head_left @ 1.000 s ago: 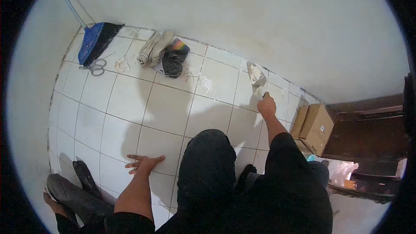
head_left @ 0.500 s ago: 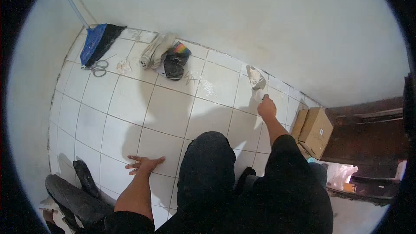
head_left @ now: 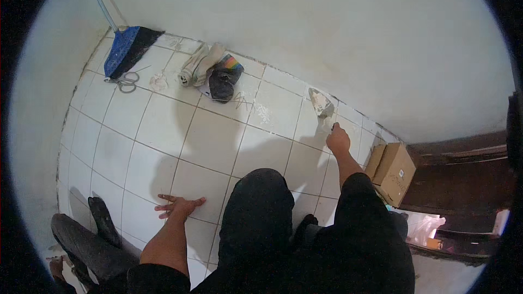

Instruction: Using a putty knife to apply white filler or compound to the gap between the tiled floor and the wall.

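black bag (head_left: 224,83) on white tiled floor (head_left: 150,169) = landmark. left hand (head_left: 181,207) is spread wide, palm down, nearer the wearer than the bag and a bit left of it; looks like it leans on the tiles. right hand (head_left: 338,139) is well right of the bag, fingers curled in; can't tell what, if anything, it pinches. just beyond that hand, right of the bag by the wall: grey patch (head_left: 321,103) smeared with cream stuff, can't tell if tool or floor spot. white specks (head_left: 263,113) near the bag, right side. rolled cloths (head_left: 193,71) against the bag's left, striped packet (head_left: 233,62) at its back edge. pale smudge (head_left: 158,81) left of the bag, then grey scissors (head_left: 128,82) further left, then blue broom (head_left: 121,49) with black bristles beside them. cardboard box (head_left: 396,174) far right of the bag. another person's trouser leg (head_left: 90,242), grey, far left of the bag, toward the wearer.
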The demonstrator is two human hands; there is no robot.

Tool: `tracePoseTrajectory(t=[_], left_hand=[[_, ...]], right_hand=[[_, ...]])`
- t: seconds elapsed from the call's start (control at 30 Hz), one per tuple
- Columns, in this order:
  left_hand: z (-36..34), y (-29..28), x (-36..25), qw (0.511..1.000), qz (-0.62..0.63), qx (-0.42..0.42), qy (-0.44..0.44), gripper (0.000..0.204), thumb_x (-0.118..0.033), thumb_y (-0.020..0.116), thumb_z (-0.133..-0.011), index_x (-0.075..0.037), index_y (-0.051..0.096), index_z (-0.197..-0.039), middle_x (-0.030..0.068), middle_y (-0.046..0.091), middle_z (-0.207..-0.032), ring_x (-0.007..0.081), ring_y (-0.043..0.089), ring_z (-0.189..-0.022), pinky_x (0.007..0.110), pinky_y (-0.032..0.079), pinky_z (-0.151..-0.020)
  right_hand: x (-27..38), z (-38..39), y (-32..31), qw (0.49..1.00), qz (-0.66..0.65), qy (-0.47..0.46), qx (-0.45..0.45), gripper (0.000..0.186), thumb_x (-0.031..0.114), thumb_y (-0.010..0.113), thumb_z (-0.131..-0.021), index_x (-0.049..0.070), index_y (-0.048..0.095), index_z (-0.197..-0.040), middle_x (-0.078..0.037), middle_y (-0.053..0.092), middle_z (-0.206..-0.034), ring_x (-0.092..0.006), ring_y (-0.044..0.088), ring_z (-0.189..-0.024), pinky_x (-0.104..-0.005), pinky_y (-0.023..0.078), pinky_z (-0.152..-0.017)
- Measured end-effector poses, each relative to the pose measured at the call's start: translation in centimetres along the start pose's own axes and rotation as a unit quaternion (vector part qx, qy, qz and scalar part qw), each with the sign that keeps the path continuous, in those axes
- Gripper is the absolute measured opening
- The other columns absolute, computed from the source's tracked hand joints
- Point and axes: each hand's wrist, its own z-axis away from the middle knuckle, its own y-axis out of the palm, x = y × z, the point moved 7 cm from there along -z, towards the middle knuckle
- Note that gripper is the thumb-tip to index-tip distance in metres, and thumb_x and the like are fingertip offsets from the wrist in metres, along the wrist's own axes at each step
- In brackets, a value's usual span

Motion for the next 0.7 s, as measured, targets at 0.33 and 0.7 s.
tracePoseTrajectory(t=[0.33, 0.7], left_hand=[[0.0, 0.0, -0.1, 0.998, -0.05, -0.021, 0.008, 0.159, -0.064, 0.083, -0.045, -0.004, -0.034, -0.134, 0.0405, -0.02, -0.14, 0.0625, -0.004, -0.129, 0.068, 0.012, -0.104], [-0.5, 0.0, -0.1, 1.0, -0.02, -0.01, 0.007, 0.158, -0.06, 0.085, -0.047, -0.009, -0.038, -0.133, 0.0365, -0.03, -0.138, 0.0576, -0.016, -0.13, 0.069, 0.008, -0.103]], right_hand=[[-0.2, 0.3, 0.5, 1.0, 0.009, 0.001, 0.016, 0.034, 0.013, 0.057, -0.078, 0.0, 0.049, -0.108, -0.023, 0.063, -0.1, -0.0397, 0.062, -0.094, -0.0457, 0.051, -0.081], [-0.4, 0.2, 1.2, 1.0, -0.011, 0.025, -0.012, 0.036, 0.013, 0.056, -0.078, -0.003, 0.049, -0.109, -0.025, 0.063, -0.099, -0.0396, 0.062, -0.095, -0.0446, 0.05, -0.083]])
